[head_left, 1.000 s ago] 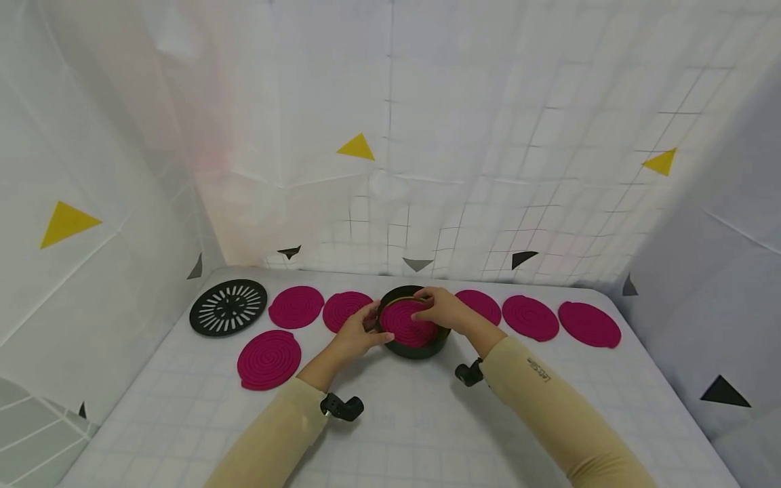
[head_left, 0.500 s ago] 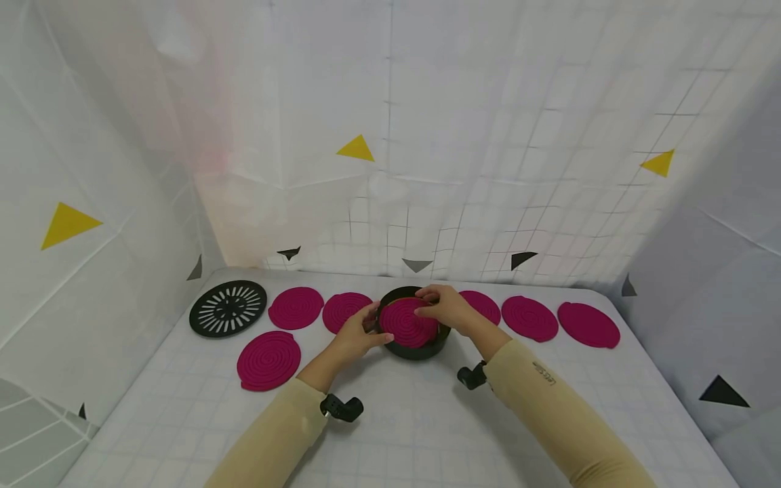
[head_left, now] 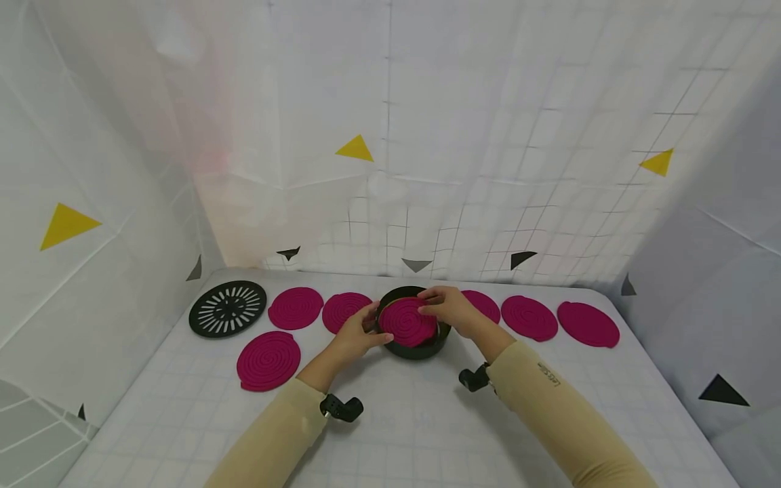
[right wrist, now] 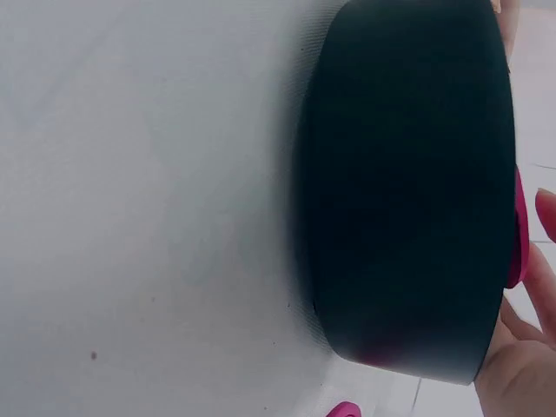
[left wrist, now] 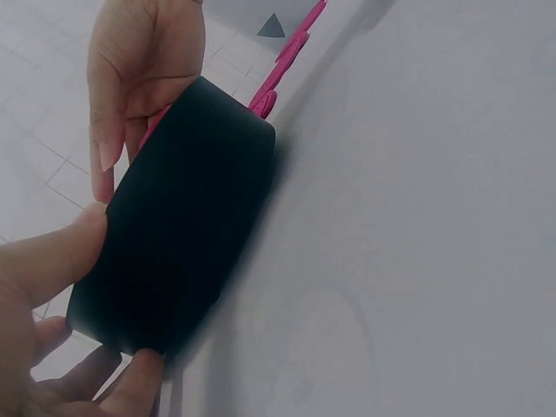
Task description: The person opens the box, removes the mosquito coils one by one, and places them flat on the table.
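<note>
A round magenta coaster (head_left: 405, 322) with a spiral pattern lies tilted in the mouth of a dark round holder (head_left: 424, 352). My right hand (head_left: 450, 310) pinches the coaster at its upper right edge. The left hand (head_left: 354, 333) grips the holder's left side, thumb at the rim and fingers round the wall, which the left wrist view shows closely. In the right wrist view, the coaster's edge (right wrist: 520, 239) sticks out past the rim of the holder (right wrist: 408, 191). What lies deeper inside the holder is mostly hidden.
Along the back of the white table lie several more magenta coasters, among them one at far right (head_left: 588, 324) and one nearer the front left (head_left: 268, 361). A black slotted disc (head_left: 228, 309) lies at the back left. White sheets with triangles surround the table.
The coaster has risen slightly and tilted away from the holder's right side. My right hand has shifted a little to the right, while the left hand and holder stay in place.
</note>
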The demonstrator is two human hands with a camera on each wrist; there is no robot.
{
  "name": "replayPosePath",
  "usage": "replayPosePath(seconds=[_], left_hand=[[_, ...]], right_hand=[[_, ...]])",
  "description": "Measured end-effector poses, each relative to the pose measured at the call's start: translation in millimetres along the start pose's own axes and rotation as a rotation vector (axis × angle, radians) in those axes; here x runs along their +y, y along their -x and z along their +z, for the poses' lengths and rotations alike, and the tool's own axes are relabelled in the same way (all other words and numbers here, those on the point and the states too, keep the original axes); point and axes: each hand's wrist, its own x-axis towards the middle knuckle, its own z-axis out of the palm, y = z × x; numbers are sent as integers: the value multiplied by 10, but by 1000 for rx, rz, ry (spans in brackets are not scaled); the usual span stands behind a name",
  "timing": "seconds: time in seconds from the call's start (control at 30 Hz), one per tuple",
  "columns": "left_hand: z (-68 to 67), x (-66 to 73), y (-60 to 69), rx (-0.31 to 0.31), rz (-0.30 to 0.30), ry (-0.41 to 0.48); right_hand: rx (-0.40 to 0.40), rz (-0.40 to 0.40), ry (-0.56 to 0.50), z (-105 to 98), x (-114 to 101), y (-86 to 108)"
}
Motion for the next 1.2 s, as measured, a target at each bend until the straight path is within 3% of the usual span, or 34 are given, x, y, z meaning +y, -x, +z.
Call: replayPosePath(seconds=[0.57,0.87,1.2], left_hand=[[0,-9,0,0,-9,6],[2,0,3,-2,1,8],[-6,-10,-6,-5,-1,6]], right_hand=[[-86,54,-240,-26,39,11],[-221,13,-224,-28,33,18],[-194,-24,-178,-18,-1,67]])
